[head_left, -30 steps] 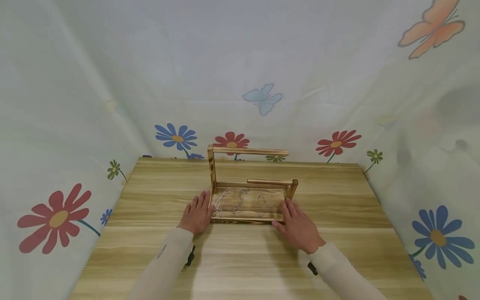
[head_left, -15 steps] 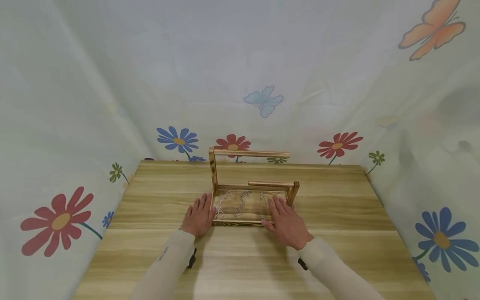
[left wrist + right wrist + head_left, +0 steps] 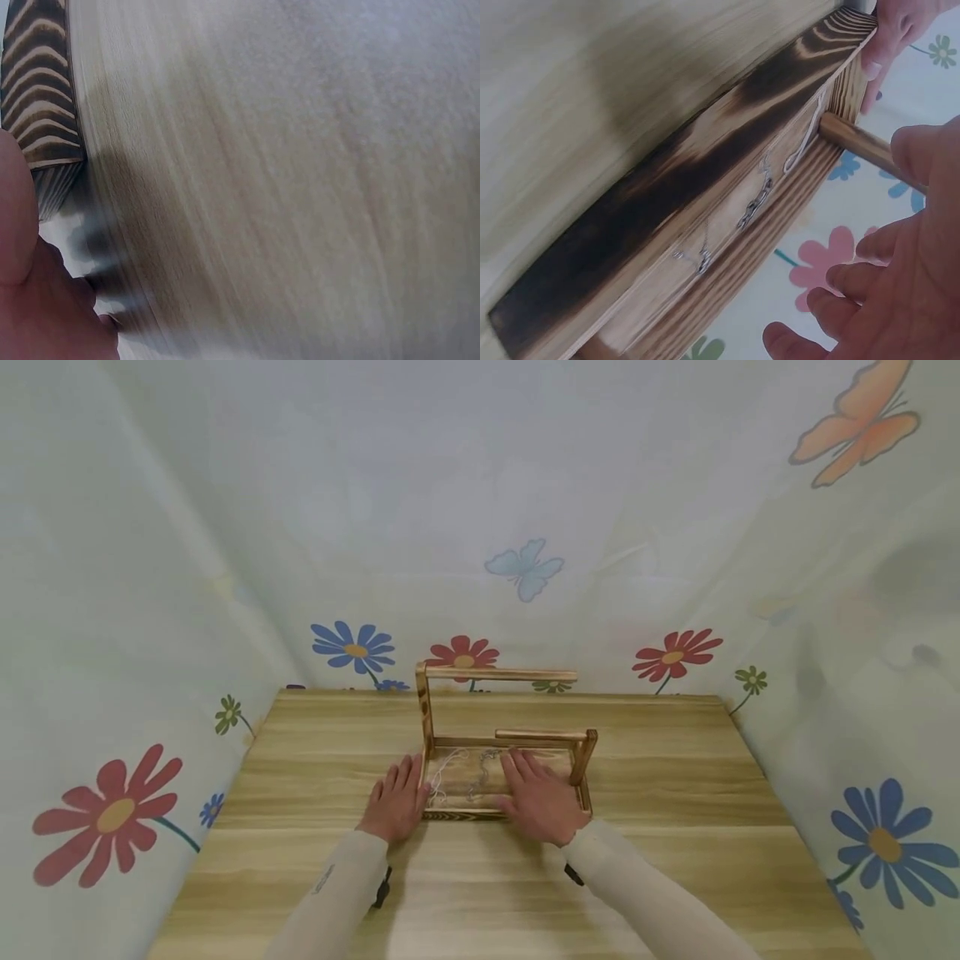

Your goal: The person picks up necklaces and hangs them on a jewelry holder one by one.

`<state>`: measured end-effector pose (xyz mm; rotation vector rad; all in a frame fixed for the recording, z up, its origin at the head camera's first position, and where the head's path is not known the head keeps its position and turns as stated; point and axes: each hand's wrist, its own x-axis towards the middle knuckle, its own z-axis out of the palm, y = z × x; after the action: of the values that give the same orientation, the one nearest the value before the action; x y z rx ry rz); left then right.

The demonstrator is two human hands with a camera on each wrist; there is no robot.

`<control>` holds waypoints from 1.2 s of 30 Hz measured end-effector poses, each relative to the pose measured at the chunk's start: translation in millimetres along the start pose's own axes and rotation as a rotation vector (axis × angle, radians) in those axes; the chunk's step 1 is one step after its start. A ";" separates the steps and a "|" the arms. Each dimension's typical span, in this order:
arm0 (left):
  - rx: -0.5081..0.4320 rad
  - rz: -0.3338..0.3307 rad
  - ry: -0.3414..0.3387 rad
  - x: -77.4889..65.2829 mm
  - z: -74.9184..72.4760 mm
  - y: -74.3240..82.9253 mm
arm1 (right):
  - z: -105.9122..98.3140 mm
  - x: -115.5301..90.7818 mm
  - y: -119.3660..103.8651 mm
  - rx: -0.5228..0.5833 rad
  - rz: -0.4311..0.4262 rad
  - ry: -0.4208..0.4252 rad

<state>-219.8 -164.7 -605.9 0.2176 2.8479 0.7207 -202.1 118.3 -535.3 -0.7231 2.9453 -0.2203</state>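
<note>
A brown wooden jewelry stand (image 3: pixel 461 816) has a shallow tray as its base. Inside the tray lie a whitish chain (image 3: pixel 448 768) and a silver chain (image 3: pixel 483 768). A third thin chain (image 3: pixel 701 259) shows in the right wrist view; in the head view my right hand hides it. My left hand (image 3: pixel 393 802) rests against the tray's left end, fingers extended, thumb near its front corner. Over the right half of the tray is my right hand (image 3: pixel 542 797), fingers loosely extended and holding nothing. Apart from the chains, its fingers (image 3: pixel 840 311) appear above the tray.
Rising from the stand's left end, a tall post (image 3: pixel 425 710) carries a long upper bar (image 3: pixel 498 674). A shorter post (image 3: pixel 583 760) on the right bears a lower bar (image 3: pixel 540 734). Behind the wood-grain table (image 3: pixel 652 760) hangs a flowered cloth (image 3: pixel 630 568).
My right hand has moved leftward from the tray's right end to over its right half, covering the rightmost chain. My left hand stays at the left end.
</note>
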 end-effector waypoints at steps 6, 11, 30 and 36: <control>0.025 -0.020 -0.013 -3.2 4.5 -2.1 | 8.0 14.9 -11.3 -0.015 -0.030 -0.028; 0.031 -0.021 -0.024 2.6 16.9 -13.0 | 9.9 24.6 -19.4 0.007 -0.025 -0.068; 0.006 -0.019 0.013 5.4 11.1 -18.7 | 15.8 84.1 -39.0 -0.121 -0.118 -0.143; 0.001 -0.014 0.014 10.2 13.7 -15.4 | 17.6 92.3 -37.3 -0.155 -0.096 -0.176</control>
<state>-228.1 -169.9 -626.8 0.1934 2.8604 0.7214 -264.3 40.4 -552.4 -0.8576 2.7849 0.0635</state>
